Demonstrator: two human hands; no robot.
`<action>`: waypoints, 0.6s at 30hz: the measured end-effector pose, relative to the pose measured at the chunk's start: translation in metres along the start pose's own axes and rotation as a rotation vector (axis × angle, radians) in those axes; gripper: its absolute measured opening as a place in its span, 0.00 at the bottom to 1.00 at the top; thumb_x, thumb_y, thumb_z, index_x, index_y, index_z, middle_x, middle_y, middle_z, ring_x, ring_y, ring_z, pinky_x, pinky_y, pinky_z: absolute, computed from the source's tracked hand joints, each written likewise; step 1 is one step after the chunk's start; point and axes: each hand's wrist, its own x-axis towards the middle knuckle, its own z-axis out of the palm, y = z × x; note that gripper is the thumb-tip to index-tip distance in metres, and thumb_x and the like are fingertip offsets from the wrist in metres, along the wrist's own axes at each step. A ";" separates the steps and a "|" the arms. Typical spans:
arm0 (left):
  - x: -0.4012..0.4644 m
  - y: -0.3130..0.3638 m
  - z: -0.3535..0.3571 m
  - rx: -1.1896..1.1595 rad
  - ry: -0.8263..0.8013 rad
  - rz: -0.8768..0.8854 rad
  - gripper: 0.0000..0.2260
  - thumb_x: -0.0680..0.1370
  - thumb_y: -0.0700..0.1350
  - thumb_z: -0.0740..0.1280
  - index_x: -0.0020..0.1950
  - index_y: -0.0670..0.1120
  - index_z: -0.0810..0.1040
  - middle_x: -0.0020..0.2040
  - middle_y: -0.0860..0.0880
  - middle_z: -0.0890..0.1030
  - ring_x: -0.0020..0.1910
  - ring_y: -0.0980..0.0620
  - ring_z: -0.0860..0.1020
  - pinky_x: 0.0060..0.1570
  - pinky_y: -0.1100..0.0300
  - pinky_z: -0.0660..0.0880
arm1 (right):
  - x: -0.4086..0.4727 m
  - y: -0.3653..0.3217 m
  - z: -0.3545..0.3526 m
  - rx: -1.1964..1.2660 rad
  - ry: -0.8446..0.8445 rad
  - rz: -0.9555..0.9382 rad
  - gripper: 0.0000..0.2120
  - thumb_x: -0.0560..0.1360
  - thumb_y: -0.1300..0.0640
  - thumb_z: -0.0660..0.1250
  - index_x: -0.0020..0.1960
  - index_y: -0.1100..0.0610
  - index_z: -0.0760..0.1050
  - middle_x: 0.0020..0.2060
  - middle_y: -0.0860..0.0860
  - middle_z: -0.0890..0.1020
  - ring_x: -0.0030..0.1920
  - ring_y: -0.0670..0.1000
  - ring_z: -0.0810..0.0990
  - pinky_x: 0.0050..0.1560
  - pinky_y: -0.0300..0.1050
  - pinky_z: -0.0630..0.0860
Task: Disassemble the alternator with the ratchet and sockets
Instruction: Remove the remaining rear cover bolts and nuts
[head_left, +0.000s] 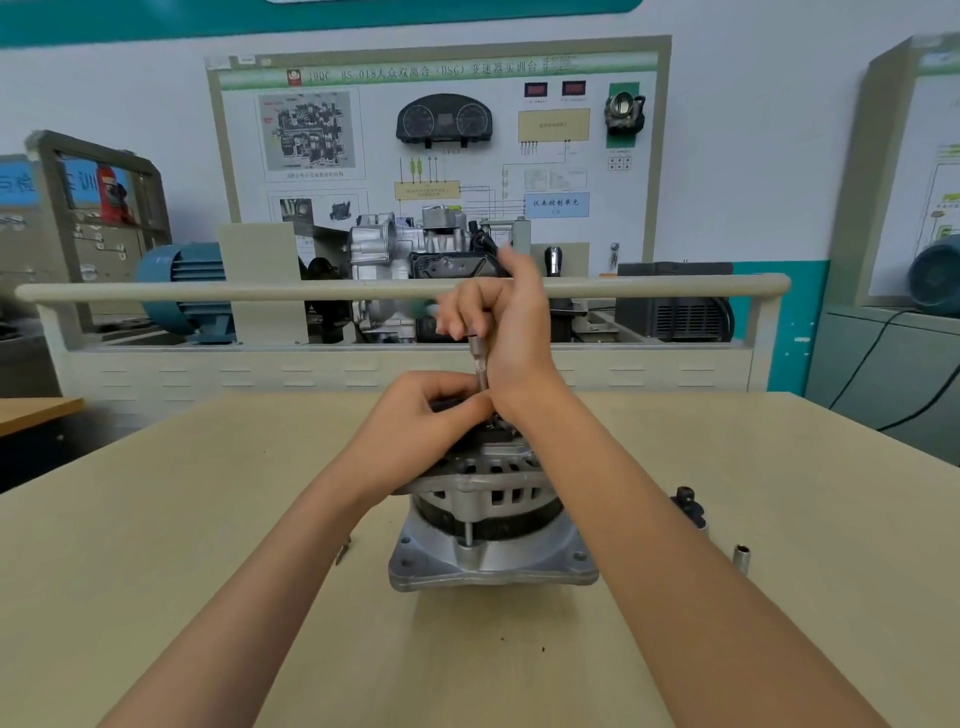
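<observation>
Gripping the driver shaft (479, 364) upright, the right hand (511, 322) stands over the alternator (488, 499). Left hand (431, 410) pinches its top.

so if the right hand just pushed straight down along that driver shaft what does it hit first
Most likely the top of the alternator: the right hand grips a tool standing upright, its tip hidden behind the left hand, which rests on the alternator's top. Depth is unclear.
</observation>
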 end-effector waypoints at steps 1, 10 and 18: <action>0.000 -0.001 -0.001 -0.022 -0.007 -0.009 0.09 0.77 0.46 0.66 0.46 0.44 0.84 0.44 0.37 0.82 0.41 0.50 0.77 0.43 0.59 0.71 | 0.002 -0.001 -0.003 0.082 -0.049 0.051 0.35 0.81 0.49 0.43 0.17 0.56 0.61 0.17 0.52 0.67 0.26 0.51 0.67 0.46 0.39 0.74; 0.001 -0.006 -0.004 0.051 0.094 -0.016 0.09 0.76 0.33 0.63 0.37 0.42 0.72 0.27 0.55 0.76 0.25 0.66 0.72 0.27 0.73 0.66 | -0.026 0.018 0.017 -1.138 0.354 -0.527 0.16 0.73 0.55 0.55 0.33 0.61 0.74 0.32 0.53 0.76 0.38 0.53 0.73 0.49 0.48 0.69; -0.003 -0.001 -0.004 0.003 0.039 -0.030 0.19 0.75 0.33 0.62 0.28 0.51 0.75 0.23 0.55 0.76 0.23 0.64 0.71 0.26 0.72 0.66 | -0.017 0.009 0.021 -0.929 0.363 -0.416 0.15 0.69 0.56 0.56 0.24 0.53 0.63 0.22 0.43 0.67 0.29 0.44 0.66 0.40 0.41 0.64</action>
